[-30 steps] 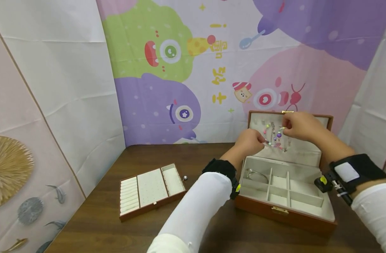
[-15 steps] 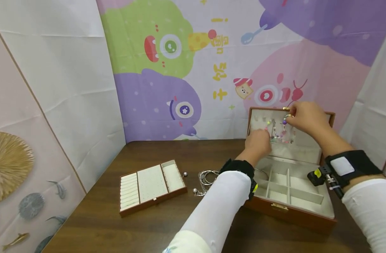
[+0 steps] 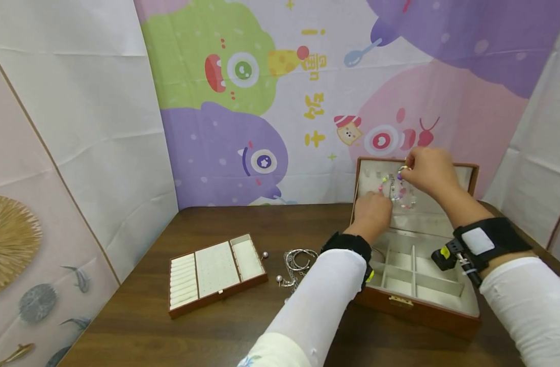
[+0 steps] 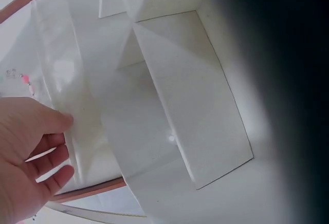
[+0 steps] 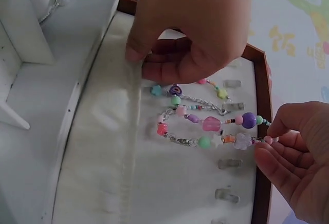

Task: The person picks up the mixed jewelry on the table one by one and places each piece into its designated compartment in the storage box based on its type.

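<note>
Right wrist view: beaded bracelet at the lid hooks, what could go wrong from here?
1. Snag: the held bracelet lies close against the neighbouring bracelet, so moving one might drag or tangle the other.
2. Slip: the right grip pinches only the bracelet's end, near small beads, so it could slide free and perhaps fall toward the open box.
3. Bump: the left grip is right beside the neighbouring bracelet and could knock it.

left hand [image 4: 25, 152], fingertips beside cream fabric [image 4: 90, 147]; pink beads [image 4: 26, 79] above the hand; pale compartments [image 4: 193, 85] rightward
</note>
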A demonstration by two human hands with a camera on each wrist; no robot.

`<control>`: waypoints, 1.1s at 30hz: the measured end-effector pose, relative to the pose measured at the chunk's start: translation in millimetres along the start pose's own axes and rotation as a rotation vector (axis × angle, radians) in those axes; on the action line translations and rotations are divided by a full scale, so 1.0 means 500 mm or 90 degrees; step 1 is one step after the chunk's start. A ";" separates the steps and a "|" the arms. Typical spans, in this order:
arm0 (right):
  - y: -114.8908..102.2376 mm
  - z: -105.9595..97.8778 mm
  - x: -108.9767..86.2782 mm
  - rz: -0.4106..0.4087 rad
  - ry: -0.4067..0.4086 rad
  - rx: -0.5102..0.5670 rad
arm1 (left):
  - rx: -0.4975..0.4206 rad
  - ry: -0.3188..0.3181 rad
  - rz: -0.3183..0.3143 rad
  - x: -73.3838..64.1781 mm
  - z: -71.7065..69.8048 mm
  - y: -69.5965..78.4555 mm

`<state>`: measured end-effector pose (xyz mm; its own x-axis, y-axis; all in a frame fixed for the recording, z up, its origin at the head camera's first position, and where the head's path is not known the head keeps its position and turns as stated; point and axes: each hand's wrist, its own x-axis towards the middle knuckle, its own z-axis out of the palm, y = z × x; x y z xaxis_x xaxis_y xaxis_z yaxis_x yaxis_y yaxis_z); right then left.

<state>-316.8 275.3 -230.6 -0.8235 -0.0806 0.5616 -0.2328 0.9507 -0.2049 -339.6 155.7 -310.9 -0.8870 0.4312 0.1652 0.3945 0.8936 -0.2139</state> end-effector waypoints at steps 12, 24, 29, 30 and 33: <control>0.022 0.065 -0.012 -0.089 -0.106 -0.004 | -0.093 0.038 -0.023 0.000 0.006 -0.025; 0.022 0.084 -0.016 -0.152 -0.228 -0.020 | -0.082 0.024 -0.013 -0.002 -0.005 -0.030; 0.020 0.077 -0.016 -0.154 -0.245 -0.014 | -0.089 0.007 0.000 -0.002 -0.006 -0.032; 0.020 0.075 -0.017 -0.155 -0.250 -0.011 | -0.087 0.001 0.007 -0.002 -0.006 -0.032; 0.017 0.065 -0.023 -0.160 -0.263 0.003 | -0.081 -0.013 0.032 -0.002 -0.007 -0.034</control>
<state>-326.1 274.5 -265.1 -0.8777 -0.4207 0.2295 -0.4526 0.8852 -0.1081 -344.4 140.6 -303.8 -0.8695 0.4746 0.1370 0.4650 0.8800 -0.0970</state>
